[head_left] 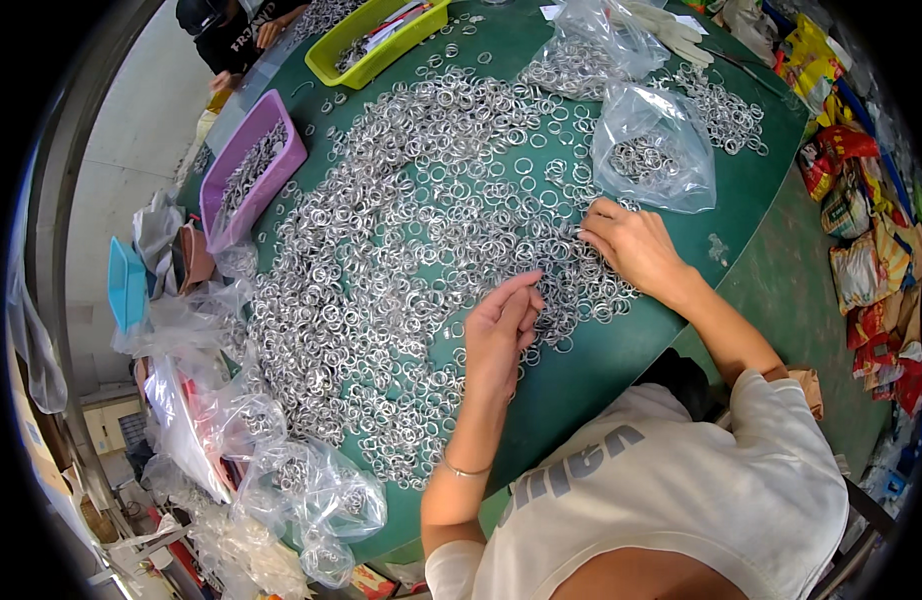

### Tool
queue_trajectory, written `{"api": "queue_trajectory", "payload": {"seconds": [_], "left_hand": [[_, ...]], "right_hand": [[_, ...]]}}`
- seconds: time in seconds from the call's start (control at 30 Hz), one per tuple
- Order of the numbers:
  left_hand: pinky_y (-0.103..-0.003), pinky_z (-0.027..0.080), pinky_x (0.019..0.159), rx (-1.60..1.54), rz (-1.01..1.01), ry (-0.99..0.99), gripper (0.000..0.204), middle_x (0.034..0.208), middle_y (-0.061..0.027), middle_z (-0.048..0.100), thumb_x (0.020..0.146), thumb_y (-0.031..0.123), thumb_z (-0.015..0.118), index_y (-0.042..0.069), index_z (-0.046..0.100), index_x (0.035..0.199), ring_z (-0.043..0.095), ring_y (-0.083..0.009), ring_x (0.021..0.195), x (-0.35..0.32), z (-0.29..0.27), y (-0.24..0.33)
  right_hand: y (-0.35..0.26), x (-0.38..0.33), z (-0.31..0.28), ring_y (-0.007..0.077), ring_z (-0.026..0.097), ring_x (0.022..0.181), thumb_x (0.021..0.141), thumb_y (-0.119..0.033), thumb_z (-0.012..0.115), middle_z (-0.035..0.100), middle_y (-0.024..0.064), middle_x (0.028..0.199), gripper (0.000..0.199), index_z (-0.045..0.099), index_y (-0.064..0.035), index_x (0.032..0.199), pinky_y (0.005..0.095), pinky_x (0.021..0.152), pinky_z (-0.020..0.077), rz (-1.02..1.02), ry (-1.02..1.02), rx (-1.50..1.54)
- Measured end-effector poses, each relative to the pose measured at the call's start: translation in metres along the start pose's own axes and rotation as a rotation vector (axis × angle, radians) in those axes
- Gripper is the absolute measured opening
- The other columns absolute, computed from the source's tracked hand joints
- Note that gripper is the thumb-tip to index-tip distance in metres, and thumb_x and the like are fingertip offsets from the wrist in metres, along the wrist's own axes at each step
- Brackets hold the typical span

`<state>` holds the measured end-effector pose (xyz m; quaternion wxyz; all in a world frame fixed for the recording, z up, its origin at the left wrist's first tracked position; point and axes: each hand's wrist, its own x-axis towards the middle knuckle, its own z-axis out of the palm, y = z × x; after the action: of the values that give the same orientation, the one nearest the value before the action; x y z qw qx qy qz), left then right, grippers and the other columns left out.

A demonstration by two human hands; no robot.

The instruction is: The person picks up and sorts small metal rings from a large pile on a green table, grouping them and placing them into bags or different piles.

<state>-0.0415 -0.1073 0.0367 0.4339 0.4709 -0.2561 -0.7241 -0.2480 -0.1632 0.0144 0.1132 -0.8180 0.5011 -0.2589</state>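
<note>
A wide heap of small silver metal rings (411,230) covers the green table (591,370). My left hand (501,330) lies on the near edge of the heap, fingers together and pointing away, resting on rings. My right hand (631,245) rests palm down on the rings further right, fingers curled and pinching at some rings at its fingertips. Whether either hand actually holds a ring is hidden by the fingers.
A clear bag of rings (653,150) lies just beyond my right hand, another bag (591,50) behind it. A purple tray (249,165) and a yellow-green tray (376,40) hold rings at the far left. Crumpled plastic bags (281,480) pile at the left edge. Another person (231,35) sits opposite.
</note>
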Motion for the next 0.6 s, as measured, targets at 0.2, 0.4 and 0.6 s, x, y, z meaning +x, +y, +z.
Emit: {"api": "queue_trajectory", "payload": {"seconds": [0.2, 0.4, 0.6], "left_hand": [[-0.016, 0.026, 0.040, -0.324, -0.246, -0.049, 0.026, 0.078, -0.0054, 0.055, 0.089, 0.003, 0.043, -0.004, 0.052, 0.113, 0.037, -0.0045, 0.054, 0.015, 0.011, -0.001], [-0.030, 0.042, 0.045, 1.170, 0.756, 0.038, 0.025, 0.082, -0.0115, 0.056, 0.085, 0.007, 0.054, 0.003, 0.056, 0.109, 0.053, -0.0221, 0.057, 0.033, 0.014, -0.009], [-0.040, 0.047, 0.055, 1.568, 0.702, 0.037, 0.016, 0.080, -0.0133, 0.056, 0.080, 0.012, 0.059, 0.006, 0.061, 0.095, 0.059, -0.0328, 0.064, 0.057, 0.020, -0.007]], "right_hand": [[0.007, -0.007, -0.032, 0.0090, 0.047, 0.045, 0.089, -0.009, 0.045, 0.060, 0.0116, 0.092, 0.014, 0.054, -0.0012, 0.096, 0.0194, 0.033, 0.0285, 0.507, -0.238, 1.465], [0.018, -0.012, -0.023, 0.0129, 0.046, 0.048, 0.087, -0.012, 0.045, 0.056, 0.0144, 0.091, 0.027, 0.050, 0.0035, 0.109, 0.0194, 0.036, 0.0329, 0.566, -0.115, 1.973], [-0.004, -0.016, -0.014, 0.0136, 0.054, 0.052, 0.079, -0.007, 0.064, 0.062, 0.0064, 0.063, 0.012, 0.068, -0.0010, 0.089, 0.0266, 0.050, 0.0429, 0.345, -0.184, 0.637]]}}
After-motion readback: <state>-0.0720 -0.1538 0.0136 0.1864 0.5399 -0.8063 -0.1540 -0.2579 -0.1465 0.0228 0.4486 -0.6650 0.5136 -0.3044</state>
